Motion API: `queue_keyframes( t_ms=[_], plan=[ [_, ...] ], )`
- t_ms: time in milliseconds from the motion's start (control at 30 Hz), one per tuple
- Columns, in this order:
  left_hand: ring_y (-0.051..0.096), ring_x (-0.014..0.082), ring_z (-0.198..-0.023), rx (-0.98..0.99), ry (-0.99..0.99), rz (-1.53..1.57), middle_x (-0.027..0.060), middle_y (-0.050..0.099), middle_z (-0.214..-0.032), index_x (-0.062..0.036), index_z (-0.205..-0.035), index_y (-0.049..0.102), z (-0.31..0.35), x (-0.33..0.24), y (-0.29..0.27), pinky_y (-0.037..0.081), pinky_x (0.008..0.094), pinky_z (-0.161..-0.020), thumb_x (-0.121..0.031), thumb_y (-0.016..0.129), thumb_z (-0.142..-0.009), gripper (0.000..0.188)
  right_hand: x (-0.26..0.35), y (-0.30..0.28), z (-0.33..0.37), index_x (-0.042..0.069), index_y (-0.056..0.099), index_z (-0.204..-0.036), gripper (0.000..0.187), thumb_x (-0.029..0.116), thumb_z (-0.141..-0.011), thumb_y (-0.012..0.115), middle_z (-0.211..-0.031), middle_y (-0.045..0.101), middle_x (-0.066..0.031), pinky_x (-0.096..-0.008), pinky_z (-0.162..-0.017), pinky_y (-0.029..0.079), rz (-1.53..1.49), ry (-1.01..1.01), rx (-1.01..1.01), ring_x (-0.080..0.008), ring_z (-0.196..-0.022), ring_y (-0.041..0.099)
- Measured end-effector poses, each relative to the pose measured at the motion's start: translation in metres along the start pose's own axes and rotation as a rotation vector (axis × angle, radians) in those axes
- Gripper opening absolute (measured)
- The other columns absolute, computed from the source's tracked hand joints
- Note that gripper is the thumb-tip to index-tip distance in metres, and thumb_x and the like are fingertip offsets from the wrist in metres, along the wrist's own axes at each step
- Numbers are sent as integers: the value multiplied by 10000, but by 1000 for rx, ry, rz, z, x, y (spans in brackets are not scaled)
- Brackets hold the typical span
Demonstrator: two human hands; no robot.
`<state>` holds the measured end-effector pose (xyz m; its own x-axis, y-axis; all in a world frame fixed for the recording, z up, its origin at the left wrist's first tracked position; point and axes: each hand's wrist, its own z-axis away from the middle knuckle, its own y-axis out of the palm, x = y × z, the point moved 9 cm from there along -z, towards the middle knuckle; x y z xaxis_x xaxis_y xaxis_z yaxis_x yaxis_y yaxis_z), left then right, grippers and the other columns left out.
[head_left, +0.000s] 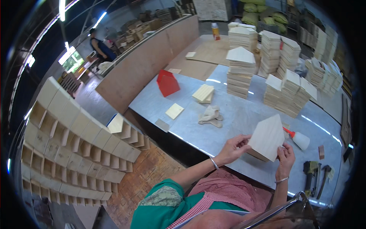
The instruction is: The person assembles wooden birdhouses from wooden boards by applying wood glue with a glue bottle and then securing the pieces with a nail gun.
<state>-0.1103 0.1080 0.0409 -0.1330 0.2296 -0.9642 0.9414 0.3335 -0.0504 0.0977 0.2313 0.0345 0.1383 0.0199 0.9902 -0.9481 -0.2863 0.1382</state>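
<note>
Above the near part of the grey-topped table (183, 122), a pale wooden house-shaped box (267, 135) is tilted, its pointed panel facing up and a side board partly showing underneath. My left hand (234, 148) pinches its left edge, fingers bent. Thumb and fingers of my right hand (286, 155) grip the lower right edge. Just beyond the right hand lies a white glue bottle (301, 140) with a red nozzle. Whatever is inside the box is hidden by its top panel.
Stacks of house-shaped boards (239, 78) stand farther back. Leftward lie knitted gloves (211, 116), small wood squares (174, 111) and a red house-shaped frame (167, 84). A hammer (324, 181) and a power tool (309, 173) rest right. Finished-looking boxes (84, 129) are stacked left; a person (100, 45) stands far off.
</note>
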Motion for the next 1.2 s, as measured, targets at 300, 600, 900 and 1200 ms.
queue_keyframes(
  t_ms=[300, 600, 900, 1200],
  plan=[
    [506, 62, -692, -87, -26, -44, -15, 525, -834, -13, -1178, 568, -6, 10, -21, 445, 196, -607, 6, 600, -848, 332, -1, 23, -17, -7, 587, -993, 244, 124, -800, 661, -760, 627, -36, -233, -560, 466, 87, -82, -8, -68, -657, 561],
    [453, 84, -748, -20, 82, -223, -6, 462, -839, -10, -1178, 586, -22, 6, -9, 408, 201, -665, -29, 649, -824, 360, -2, 6, -28, -15, 647, -990, 210, 115, -826, 648, -785, 644, -20, -211, -588, 477, 216, -98, -60, -51, -665, 569],
    [505, 110, -717, -89, 227, -435, 51, 561, -913, -36, -1119, 631, -38, -6, -11, 428, 223, -652, -35, 680, -781, 342, -9, 8, -54, 5, 662, -936, 230, 139, -752, 695, -794, 674, -103, -255, -672, 505, 223, -127, -104, -129, -716, 638],
    [536, 114, -801, -69, 223, -460, 42, 546, -956, -39, -1116, 628, -26, 1, -8, 450, 236, -698, -117, 684, -818, 313, -5, 12, -49, -32, 620, -1008, 204, 59, -828, 646, -860, 644, -56, -224, -673, 510, 285, -91, -27, -98, -756, 602]
  ],
)
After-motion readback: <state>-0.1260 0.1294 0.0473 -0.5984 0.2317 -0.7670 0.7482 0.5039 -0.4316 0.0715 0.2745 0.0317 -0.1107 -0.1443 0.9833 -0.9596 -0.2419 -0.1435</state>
